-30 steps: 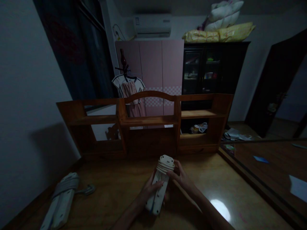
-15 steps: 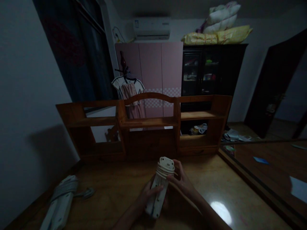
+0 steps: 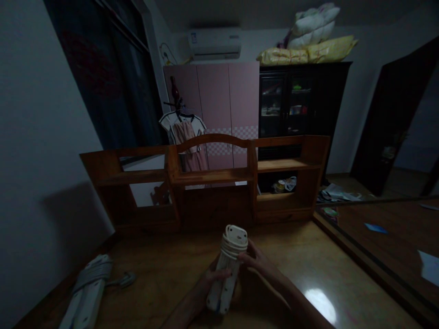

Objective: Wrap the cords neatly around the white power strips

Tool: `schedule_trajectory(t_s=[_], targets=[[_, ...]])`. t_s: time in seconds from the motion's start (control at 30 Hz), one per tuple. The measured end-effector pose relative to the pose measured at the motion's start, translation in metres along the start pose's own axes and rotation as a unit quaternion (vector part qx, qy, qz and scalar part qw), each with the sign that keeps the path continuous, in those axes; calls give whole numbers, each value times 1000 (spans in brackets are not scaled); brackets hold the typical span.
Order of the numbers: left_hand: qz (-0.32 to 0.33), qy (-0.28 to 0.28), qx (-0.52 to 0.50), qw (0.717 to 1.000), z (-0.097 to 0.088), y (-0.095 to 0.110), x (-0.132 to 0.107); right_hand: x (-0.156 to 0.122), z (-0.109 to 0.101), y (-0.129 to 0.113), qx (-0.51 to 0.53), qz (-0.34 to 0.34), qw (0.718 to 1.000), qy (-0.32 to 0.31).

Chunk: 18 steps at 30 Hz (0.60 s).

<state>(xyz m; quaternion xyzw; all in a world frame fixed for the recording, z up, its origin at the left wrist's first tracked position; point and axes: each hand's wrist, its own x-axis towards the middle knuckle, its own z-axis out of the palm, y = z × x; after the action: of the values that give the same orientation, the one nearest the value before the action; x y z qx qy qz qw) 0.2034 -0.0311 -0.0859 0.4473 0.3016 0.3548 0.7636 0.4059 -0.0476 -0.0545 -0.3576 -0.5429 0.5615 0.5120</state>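
Observation:
A white power strip point(image 3: 228, 267) with its cord coiled round its upper end is held above the wooden desk point(image 3: 164, 269). My left hand point(image 3: 209, 281) grips the strip's lower half from the left. My right hand point(image 3: 257, 262) holds it from the right, fingers pinched against the cord wraps near the top. The strip points away from me, tilted upright.
A second white power strip point(image 3: 87, 292) with wrapped cord and plug lies at the desk's left front. A wooden shelf hutch point(image 3: 212, 176) stands along the desk's back. A dark wooden surface point(image 3: 384, 237) with papers lies to the right. Wardrobes stand behind.
The strip has tipped a little more upright and shifted slightly left in both hands. My right fingers have slid lower along the cord wraps.

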Motion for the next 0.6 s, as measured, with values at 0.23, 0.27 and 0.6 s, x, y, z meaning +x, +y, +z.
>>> schedule_trajectory(t_s=[0.23, 0.27, 0.6], targets=[[26, 3, 42, 999, 0, -1, 1, -2, 2, 2, 123, -34, 992, -14], [36, 8, 49, 998, 0, -2, 2, -1, 3, 3, 145, -29, 989, -7], [34, 17, 26, 999, 13, -10, 13, 9, 3, 21, 283, 13, 957, 68]])
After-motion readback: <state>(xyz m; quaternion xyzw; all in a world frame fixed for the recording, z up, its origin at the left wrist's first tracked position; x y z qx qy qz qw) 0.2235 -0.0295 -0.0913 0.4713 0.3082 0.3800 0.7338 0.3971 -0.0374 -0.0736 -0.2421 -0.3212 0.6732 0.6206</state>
